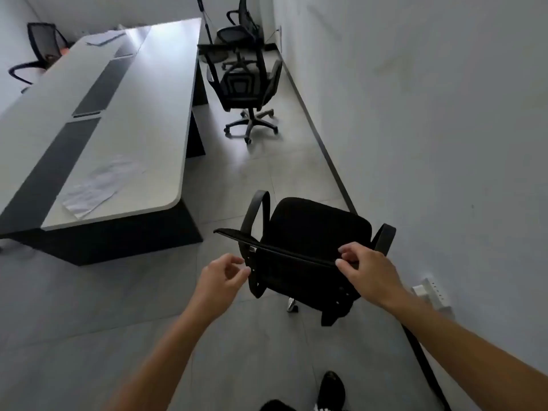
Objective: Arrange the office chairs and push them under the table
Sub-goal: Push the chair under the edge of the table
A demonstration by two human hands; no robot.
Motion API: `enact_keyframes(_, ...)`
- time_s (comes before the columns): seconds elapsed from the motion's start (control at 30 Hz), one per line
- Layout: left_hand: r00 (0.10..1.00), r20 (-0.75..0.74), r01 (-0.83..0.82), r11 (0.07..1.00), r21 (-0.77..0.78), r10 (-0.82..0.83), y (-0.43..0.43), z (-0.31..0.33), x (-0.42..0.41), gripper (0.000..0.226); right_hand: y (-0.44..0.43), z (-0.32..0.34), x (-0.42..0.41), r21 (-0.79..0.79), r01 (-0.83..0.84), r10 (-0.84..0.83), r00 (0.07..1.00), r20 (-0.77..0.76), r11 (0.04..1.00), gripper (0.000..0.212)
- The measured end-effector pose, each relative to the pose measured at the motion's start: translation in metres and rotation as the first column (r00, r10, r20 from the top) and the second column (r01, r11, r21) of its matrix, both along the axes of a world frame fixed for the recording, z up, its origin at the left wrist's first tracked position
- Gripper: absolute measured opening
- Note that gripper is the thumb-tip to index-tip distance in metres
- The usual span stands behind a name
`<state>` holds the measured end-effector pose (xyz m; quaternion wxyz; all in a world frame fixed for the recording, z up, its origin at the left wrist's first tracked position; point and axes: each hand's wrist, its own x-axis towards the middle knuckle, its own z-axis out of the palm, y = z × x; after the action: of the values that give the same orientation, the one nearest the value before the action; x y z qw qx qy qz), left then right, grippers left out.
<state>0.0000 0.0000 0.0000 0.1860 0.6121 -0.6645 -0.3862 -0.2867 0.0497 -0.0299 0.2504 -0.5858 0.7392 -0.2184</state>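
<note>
One-handed pushing could make the black fabric office chair (pixel 320 226) swivel into the rounded near corner of the long white-topped table (pixel 154 84), near which it stands. Only the right hand (pixel 367 271) pinches the top rim of its backrest (pixel 296 274); the left hand (pixel 221 277) hangs loosely curled just beside that rim, holding nothing.

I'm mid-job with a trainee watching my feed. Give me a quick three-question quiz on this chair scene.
1. True or false: the near chair is already tucked under the table.
2. Which hand pinches the top edge of its backrest? A: left hand. B: right hand.
3. Fill in: on the table's near end lies a sheet of ____.

Key: 1 false, it stands out on the floor, clear of the table. 2 B. 3 paper.
</note>
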Motion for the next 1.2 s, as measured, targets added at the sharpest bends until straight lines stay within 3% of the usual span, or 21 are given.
enact_keyframes(0.1, 0.990, 0.141, 0.001, 0.997, -0.075, 0.010, -0.043, -0.018, -0.010, 0.028, -0.038, -0.017, 0.009, 0.066, -0.005, 0.013, 0.993, -0.120, 0.998, 0.036)
enact_keyframes(0.2, 0.947, 0.308, 0.125, 0.986, -0.108, -0.086, -0.086, -0.042, -0.018, 0.036, -0.056, -0.035, 0.028, 0.236, -0.009, 0.050, 0.984, -0.170, 0.972, 0.043)
enact_keyframes(0.37, 0.757, 0.571, 0.376, 0.926, 0.014, -0.316, -0.143, -0.092, -0.005, 0.050, -0.073, -0.051, 0.032, 0.179, 0.062, -0.003, 0.950, -0.314, 0.982, 0.054)
enact_keyframes(0.53, 0.753, 0.549, 0.456, 0.889, -0.036, -0.364, -0.164, -0.119, 0.003, 0.064, -0.110, -0.046, 0.013, 0.131, 0.075, -0.012, 0.903, -0.429, 0.989, 0.052)
enact_keyframes(0.77, 0.765, 0.494, 0.489, 0.872, -0.028, -0.413, -0.212, -0.114, -0.037, 0.045, -0.167, -0.043, -0.038, 0.111, 0.075, -0.005, 0.847, -0.531, 0.991, 0.048)
enact_keyframes(0.93, 0.814, 0.434, 0.433, 0.901, -0.010, -0.386, -0.246, -0.124, -0.059, 0.043, -0.224, -0.046, -0.076, 0.114, 0.079, -0.001, 0.826, -0.564, 0.990, 0.043)
enact_keyframes(1.2, 0.838, 0.469, 0.293, 0.955, 0.041, -0.278, -0.335, -0.128, -0.099, 0.042, -0.359, -0.052, -0.124, 0.063, -0.086, 0.107, 0.829, -0.548, 0.994, 0.040)
